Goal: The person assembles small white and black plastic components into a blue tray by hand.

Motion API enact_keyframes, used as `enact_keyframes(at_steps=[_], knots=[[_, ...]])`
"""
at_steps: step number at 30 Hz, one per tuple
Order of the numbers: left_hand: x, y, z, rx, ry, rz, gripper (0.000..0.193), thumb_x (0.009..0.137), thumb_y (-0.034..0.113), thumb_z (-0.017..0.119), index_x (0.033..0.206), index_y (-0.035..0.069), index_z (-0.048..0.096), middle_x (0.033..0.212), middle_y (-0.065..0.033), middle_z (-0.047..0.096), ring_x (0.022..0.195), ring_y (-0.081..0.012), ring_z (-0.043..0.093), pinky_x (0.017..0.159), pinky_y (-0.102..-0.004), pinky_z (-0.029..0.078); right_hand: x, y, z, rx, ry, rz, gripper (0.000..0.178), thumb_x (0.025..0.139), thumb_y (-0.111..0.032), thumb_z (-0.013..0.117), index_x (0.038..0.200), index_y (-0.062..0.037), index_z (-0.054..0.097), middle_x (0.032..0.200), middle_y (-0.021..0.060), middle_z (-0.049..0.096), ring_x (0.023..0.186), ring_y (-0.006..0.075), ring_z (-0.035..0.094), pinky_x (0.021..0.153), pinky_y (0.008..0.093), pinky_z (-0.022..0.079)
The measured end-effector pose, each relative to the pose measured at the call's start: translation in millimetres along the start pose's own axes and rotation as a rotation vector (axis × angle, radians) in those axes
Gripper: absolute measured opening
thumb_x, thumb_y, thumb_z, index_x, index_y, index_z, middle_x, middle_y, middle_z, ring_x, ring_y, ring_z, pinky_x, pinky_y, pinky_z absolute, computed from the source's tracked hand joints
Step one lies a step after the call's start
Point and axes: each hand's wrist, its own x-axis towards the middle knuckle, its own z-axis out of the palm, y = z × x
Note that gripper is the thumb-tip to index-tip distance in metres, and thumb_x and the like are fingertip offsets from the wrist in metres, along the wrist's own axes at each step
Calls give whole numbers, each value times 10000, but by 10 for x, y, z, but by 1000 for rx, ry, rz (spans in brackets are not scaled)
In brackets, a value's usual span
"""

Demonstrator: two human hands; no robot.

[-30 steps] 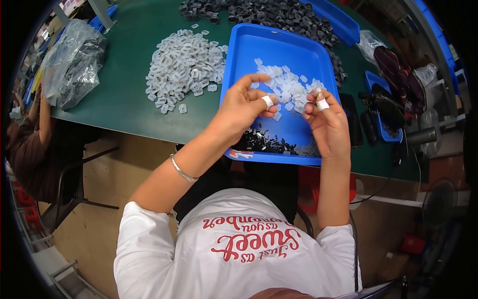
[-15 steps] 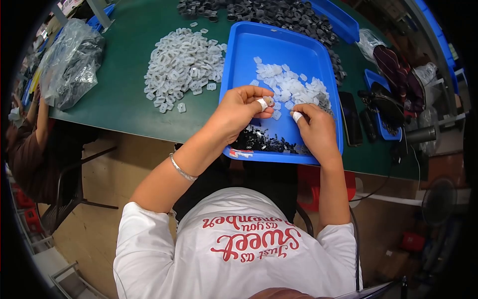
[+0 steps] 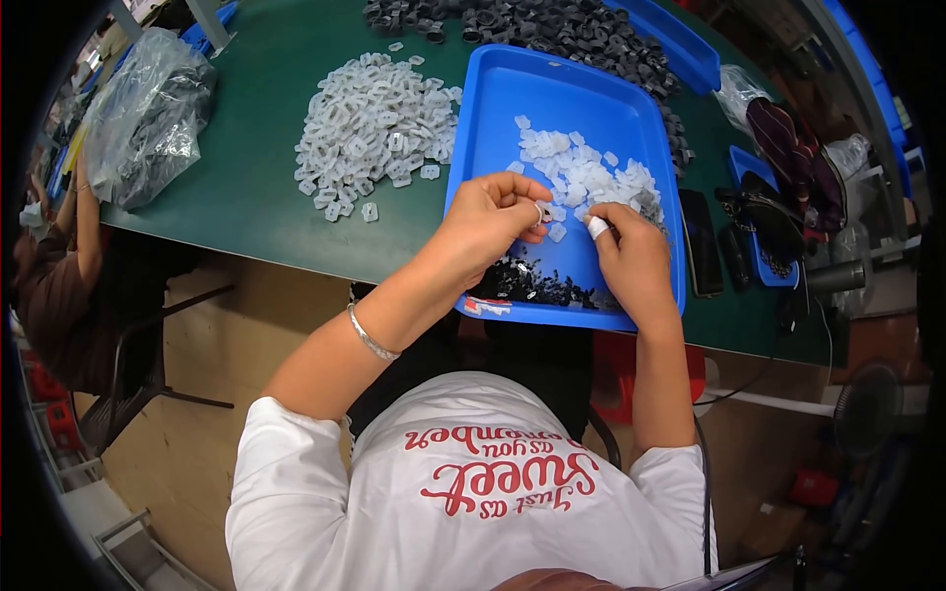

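My left hand [image 3: 493,219] is over the blue tray [image 3: 475,118], thumb and forefinger pinched around a small plastic piece [image 3: 545,211] that is too small to make out well. On the tray's right side my right hand [image 3: 636,258] has its fingers curled together and white tape on one digit. Its fingertips are beside the loose translucent white plastic pieces [image 3: 581,167]; whatever they hold is hidden. Small black parts [image 3: 532,284] lie along the tray's near edge, between and below both hands.
A heap of pale plastic pieces [image 3: 370,128] is left of the tray on the green table [image 3: 256,177]. Dark grey parts [image 3: 532,28] are piled behind it. A clear bag [image 3: 148,118] stands far left, near another person's arm [image 3: 87,217]. A phone [image 3: 701,241] lies at the right.
The view has shifted slightly, moving the scene rightward. My left hand has turned a little, its taped thumb less visible. My right hand keeps nearly the same place by the white pieces.
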Motion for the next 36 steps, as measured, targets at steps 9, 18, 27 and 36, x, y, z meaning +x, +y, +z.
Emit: enact_keyframes(at_steps=[9,18,27,36], knots=[[18,-5,22,-75,15,-17,226,882,21,570,1098,-45,562,949,-109,652,815,-144,647,722,-241,533,15,15,-162,-137,-55,-21,116,831,-101,625,909,-43,688,880,118,669,779,327,639,714,390,501],[39,-10,22,-55,-3,-64,194,893,23,575,1075,-43,562,971,-109,646,844,-155,656,723,-238,539,4,39,15,-266,-37,-100,96,808,-77,626,875,-35,679,854,120,655,755,318,641,676,404,506],[43,-15,22,-64,5,-76,185,897,3,572,1070,-62,577,1011,-109,627,893,-176,662,775,-242,552,-15,18,47,-375,-61,-403,69,762,-11,591,813,-9,545,759,150,557,712,332,608,638,413,499],[20,-40,30,-72,7,-32,231,847,-42,578,1077,-64,572,988,-99,624,875,-169,660,774,-251,548,-15,27,21,-115,-112,-344,165,759,53,569,919,19,547,842,181,588,780,325,627,691,395,501]])
